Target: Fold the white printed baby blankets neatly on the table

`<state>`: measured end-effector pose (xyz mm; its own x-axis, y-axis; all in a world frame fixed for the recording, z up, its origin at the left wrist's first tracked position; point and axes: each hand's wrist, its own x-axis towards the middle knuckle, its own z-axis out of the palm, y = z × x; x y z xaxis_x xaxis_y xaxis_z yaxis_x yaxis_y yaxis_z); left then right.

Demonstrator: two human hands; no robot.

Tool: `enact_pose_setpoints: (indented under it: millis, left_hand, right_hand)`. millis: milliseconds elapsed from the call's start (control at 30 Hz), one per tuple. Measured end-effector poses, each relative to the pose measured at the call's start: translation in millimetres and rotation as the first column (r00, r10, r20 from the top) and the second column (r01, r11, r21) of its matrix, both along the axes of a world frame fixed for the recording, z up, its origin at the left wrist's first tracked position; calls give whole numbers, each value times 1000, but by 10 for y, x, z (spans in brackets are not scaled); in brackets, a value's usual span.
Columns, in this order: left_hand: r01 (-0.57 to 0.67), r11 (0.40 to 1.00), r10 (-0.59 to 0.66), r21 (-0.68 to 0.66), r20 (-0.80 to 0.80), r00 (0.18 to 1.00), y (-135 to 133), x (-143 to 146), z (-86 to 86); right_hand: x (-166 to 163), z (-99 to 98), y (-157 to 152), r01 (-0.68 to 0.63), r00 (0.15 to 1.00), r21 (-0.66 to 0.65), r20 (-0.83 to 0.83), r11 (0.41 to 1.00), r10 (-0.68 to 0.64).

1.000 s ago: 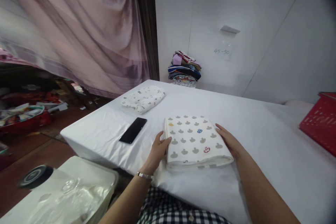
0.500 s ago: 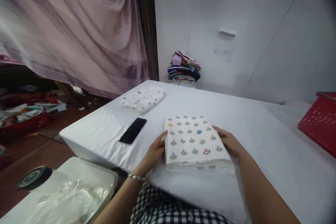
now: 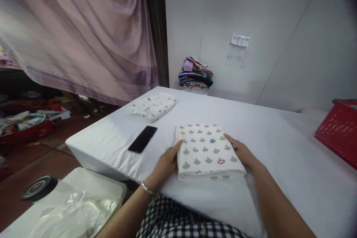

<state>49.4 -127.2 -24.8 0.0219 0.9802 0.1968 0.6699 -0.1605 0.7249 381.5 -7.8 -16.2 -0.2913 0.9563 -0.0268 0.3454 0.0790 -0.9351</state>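
Observation:
A folded white cloth printed with grey mushroom shapes, plus a yellow, a blue and a red one, lies at the near edge of the white-covered table. My left hand grips its left edge, thumb on top and the other fingers mostly hidden at the side. On the opposite edge, my right hand holds the cloth's right side, its fingertips partly hidden. To the left of the cloth lies a black phone. Behind the phone is a second white bundle of printed fabric in loose folds.
A red plastic basket stands at the right. Folded clothes are piled beyond the table's far edge by the wall. At lower left, a white surface carries clear plastic bags and a roll of tape. A pink curtain hangs at left.
My left hand has shifted slightly right and its thumb reaches further onto the cloth. My right hand stays at the right edge. The camera view has moved a little.

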Motion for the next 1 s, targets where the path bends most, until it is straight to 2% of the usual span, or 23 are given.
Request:
enact_pose_setpoints:
  millis: [167, 300, 433, 633, 867, 1000]
  left_hand:
    - [-7, 999, 10, 41, -74, 997, 30, -4, -17]
    - [-25, 999, 29, 43, -88, 996, 40, 9, 11]
    - [-28, 999, 29, 15, -50, 998, 48, 10, 57]
    - [-97, 995, 97, -6, -68, 993, 86, -9, 76]
    - [-101, 981, 115, 169, -77, 990, 173, -22, 89]
    - [-148, 948, 194, 282, -143, 970, 212, 5, 154]
  right_hand:
    - [1, 30, -3, -91, 992, 102, -83, 991, 100]
    - [84, -150, 66, -22, 998, 184, -52, 983, 32]
    - [140, -321, 110, 3, 1000, 188, -21, 982, 1]
    - [85, -335, 93, -20, 998, 219, -54, 975, 32]
    - [64, -347, 141, -3, 995, 202, -96, 979, 23]
    - [24, -260, 89, 13, 992, 180, -126, 984, 10]
